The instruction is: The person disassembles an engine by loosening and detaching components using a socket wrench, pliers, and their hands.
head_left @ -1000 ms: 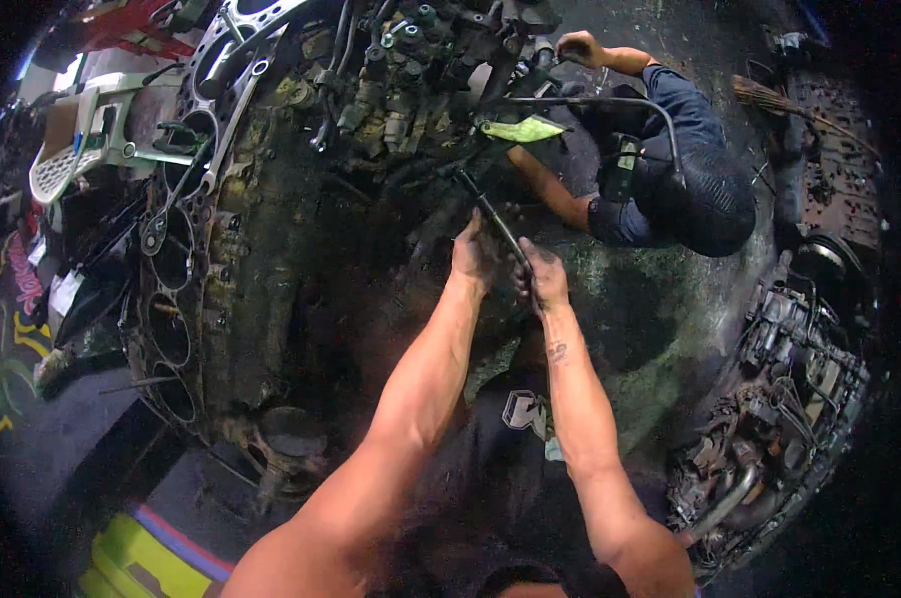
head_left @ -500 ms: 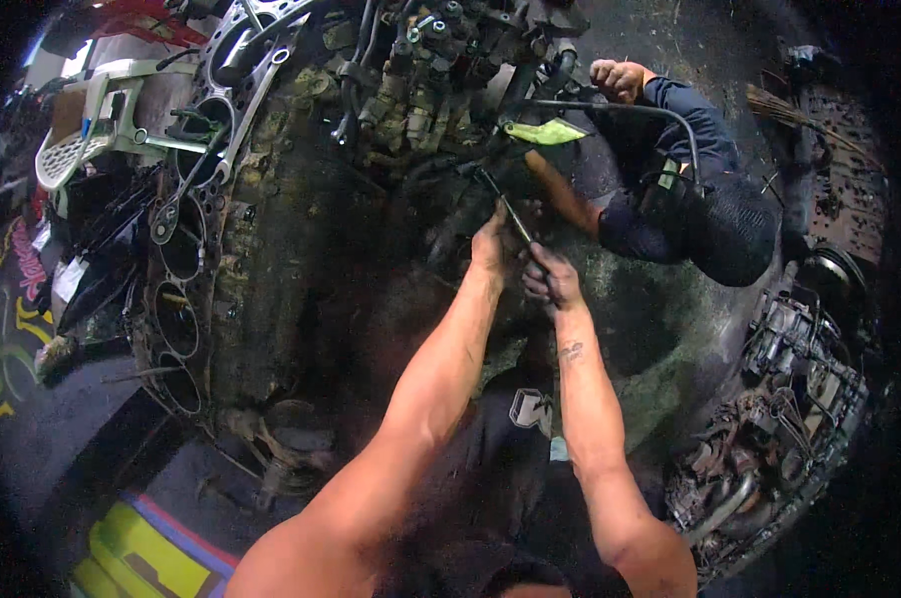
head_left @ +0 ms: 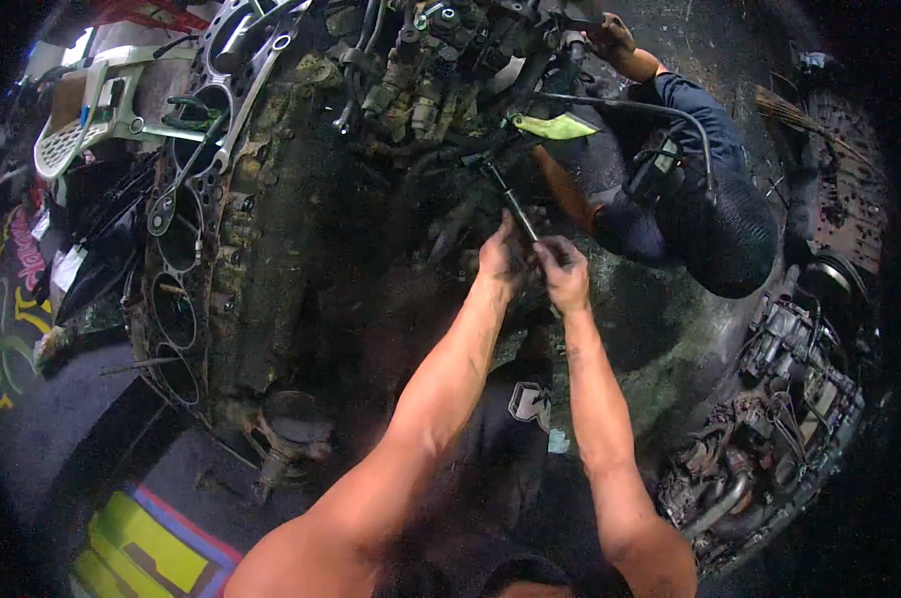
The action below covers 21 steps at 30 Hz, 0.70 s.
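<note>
A slim, shiny metal wrench (head_left: 519,211) slants from dark parts beside the engine down toward my hands. Its head, at the upper left end, meets a blackened part in deep shadow, so I cannot see what it sits on. My right hand (head_left: 564,271) is closed round the lower end of the handle, thumb and fingers pinching it. Just left of it, my left hand (head_left: 500,257) lies along the handle with its thumb up against the metal. Its sooty fingers curl in behind the handle and are partly hidden.
A large greasy engine block (head_left: 271,249) with open cylinder bores stands on the left, a combination wrench (head_left: 186,179) lying across it. A co-worker in dark clothes (head_left: 709,189) crouches at the right, one arm reaching under a yellow-green piece (head_left: 555,127). More engine parts (head_left: 769,419) lie far right.
Both hands have drawn slightly lower, with the right hand nearer the left. The wrench stays between them. The co-worker's far hand has shifted up and left onto the machinery.
</note>
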Available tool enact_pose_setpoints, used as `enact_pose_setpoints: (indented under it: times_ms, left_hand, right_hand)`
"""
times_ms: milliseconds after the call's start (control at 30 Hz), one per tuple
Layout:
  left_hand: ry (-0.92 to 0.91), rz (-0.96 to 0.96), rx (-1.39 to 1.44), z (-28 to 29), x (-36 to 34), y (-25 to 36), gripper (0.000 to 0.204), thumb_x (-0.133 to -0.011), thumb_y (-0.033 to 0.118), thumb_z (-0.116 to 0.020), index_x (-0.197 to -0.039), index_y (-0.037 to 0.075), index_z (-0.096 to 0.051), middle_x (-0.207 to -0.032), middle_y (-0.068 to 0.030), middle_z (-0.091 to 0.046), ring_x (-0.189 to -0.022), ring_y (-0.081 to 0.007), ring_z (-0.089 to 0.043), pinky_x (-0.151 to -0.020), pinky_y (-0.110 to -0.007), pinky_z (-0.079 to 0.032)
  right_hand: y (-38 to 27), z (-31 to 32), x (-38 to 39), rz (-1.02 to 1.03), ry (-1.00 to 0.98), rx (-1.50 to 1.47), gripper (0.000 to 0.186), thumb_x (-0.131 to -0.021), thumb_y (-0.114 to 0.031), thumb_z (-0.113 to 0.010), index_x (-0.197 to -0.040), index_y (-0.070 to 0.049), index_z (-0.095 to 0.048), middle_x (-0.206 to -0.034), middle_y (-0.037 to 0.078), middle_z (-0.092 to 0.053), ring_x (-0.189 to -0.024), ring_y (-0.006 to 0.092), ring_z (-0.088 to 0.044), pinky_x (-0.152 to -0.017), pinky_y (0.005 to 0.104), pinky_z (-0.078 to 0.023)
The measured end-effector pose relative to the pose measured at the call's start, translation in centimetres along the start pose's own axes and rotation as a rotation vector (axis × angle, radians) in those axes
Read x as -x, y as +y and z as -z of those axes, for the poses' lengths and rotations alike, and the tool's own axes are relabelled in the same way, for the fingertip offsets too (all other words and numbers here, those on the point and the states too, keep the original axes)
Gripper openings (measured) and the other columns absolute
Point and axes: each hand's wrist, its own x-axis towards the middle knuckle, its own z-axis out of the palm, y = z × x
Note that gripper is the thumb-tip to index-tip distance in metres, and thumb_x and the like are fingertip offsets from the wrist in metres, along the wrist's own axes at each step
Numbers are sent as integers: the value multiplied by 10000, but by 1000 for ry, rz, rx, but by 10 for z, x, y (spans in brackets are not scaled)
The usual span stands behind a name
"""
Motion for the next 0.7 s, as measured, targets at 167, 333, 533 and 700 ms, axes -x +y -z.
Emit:
enact_pose_setpoints:
  times_ms: [167, 333, 533, 700]
  left_hand:
    - [347, -195, -557, -20, -6, -2, 253, -788, 281, -541, -812, 29, -557, -735, -53, -561, -663, -160, -509, -587, -264, -397]
    - [175, -41, -147, -4, -17, -1, 266, -769, 323, -557, -790, 57, -561, -722, -42, -571, -550, -152, -495, -450, -275, -377]
    - [366, -7, -450, -6, -4, 16, 323, -738, 306, -603, -873, 16, -567, -742, -47, -566, -571, -148, -482, -480, -258, -372]
    - [428, -176, -524, -34, -3, 12, 311, -723, 292, -625, -849, 13, -569, -730, -58, -557, -596, -158, -492, -514, -272, -385]
  right_hand:
    - [0, -9, 5, 644, 359, 592, 183, -699, -146, -636, -782, -28, -524, -691, 11, -546, -622, 158, -514, -561, 308, -415]
    - [17, 23, -8, -383, -501, -930, 215, -769, -272, -574, -794, -65, -522, -623, -1, -515, -512, 68, -451, -471, 193, -367]
    - [-8, -11, 9, 226, 257, 97, 224, -796, -257, -542, -713, -49, -536, -578, 7, -506, -467, 83, -444, -448, 200, -333]
    - [2, -7, 8, 282, 310, 60, 185, -790, -216, -550, -764, -33, -550, -620, 10, -528, -505, 96, -476, -470, 205, -373]
